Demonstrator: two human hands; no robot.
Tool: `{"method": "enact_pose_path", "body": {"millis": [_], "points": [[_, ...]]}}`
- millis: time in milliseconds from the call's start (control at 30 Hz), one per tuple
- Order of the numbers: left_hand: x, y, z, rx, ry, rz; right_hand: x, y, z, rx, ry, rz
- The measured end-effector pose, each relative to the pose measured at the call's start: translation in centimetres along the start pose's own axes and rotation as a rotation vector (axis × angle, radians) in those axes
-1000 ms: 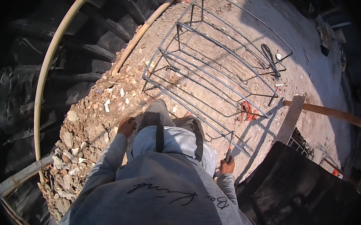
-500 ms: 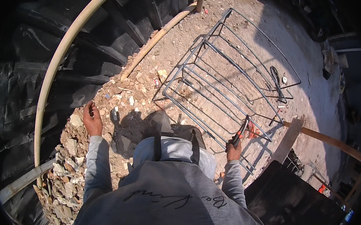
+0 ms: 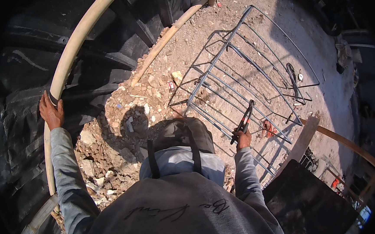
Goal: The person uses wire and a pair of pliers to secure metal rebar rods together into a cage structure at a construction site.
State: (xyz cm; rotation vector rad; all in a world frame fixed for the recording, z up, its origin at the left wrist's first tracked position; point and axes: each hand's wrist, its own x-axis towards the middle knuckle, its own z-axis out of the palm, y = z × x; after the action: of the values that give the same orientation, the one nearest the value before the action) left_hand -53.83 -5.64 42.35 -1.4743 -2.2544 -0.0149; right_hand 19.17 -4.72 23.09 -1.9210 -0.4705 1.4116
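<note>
My left hand (image 3: 52,112) is on a long bent bamboo pole (image 3: 72,50), fingers on its left side and thumb on its right. A narrow dark band crosses the pole just above the hand. In my right hand (image 3: 243,138) is a pair of pincers (image 3: 246,116) with black and red handles, its head pointing away from me. The pincers hang over the near side of a steel rebar cage (image 3: 231,50) that lies on the ground ahead and to the right.
Black sheeting (image 3: 25,75) rises behind the pole on the left. Rubble (image 3: 89,169) is heaped at my left side. A second bamboo pole (image 3: 169,35) runs along the sheeting's foot. At right are wooden planks (image 3: 299,144), a dark panel (image 3: 312,204) and a red item (image 3: 268,128).
My left hand has moved left from above the rubble onto the bamboo pole. My right hand has shifted slightly forward with the pincers, and the view has turned a little.
</note>
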Motion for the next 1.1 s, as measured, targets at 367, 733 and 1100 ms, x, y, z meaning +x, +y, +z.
{"method": "enact_pose_path", "body": {"millis": [367, 733, 1100], "points": [[-1.0, 2.4, 4.5, 0.013, 0.01, -0.155, -0.5, 2.2, -6.5, -0.367, 0.294, 0.067], [-1.1, 2.2, 4.8, 0.043, -0.008, -0.168, 0.2, 1.8, 0.4, -0.403, 0.034, -0.011], [-1.2, 2.6, 4.7, 0.042, 0.069, -0.115, -0.7, 4.4, -2.1, -0.471, -0.013, 0.101]]}}
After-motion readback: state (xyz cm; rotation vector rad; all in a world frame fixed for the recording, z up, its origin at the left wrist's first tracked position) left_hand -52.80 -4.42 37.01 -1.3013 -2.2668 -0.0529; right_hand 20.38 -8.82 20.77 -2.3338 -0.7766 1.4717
